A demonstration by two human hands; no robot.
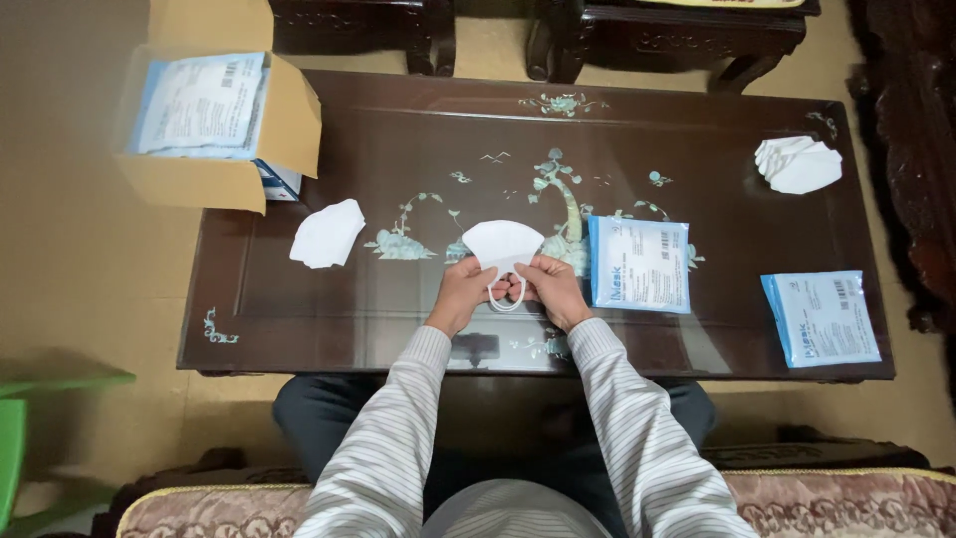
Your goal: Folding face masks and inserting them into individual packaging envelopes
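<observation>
You hold a folded white mask (503,246) in both hands over the dark table (697,130).

Head view: your left hand (461,292) and right hand (554,287) pinch the mask's lower edge, fingers pressed together — its ear loops (506,296) hang between them. A second mask (328,233) lies to the left, a blue packet (638,263) just right, another packet (823,318) farther right, a mask stack (798,164) at the far corner, a cardboard box (214,130) far left.

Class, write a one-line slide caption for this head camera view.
Both hands, left hand and right hand, hold a folded white mask above a dark inlaid table.
</observation>
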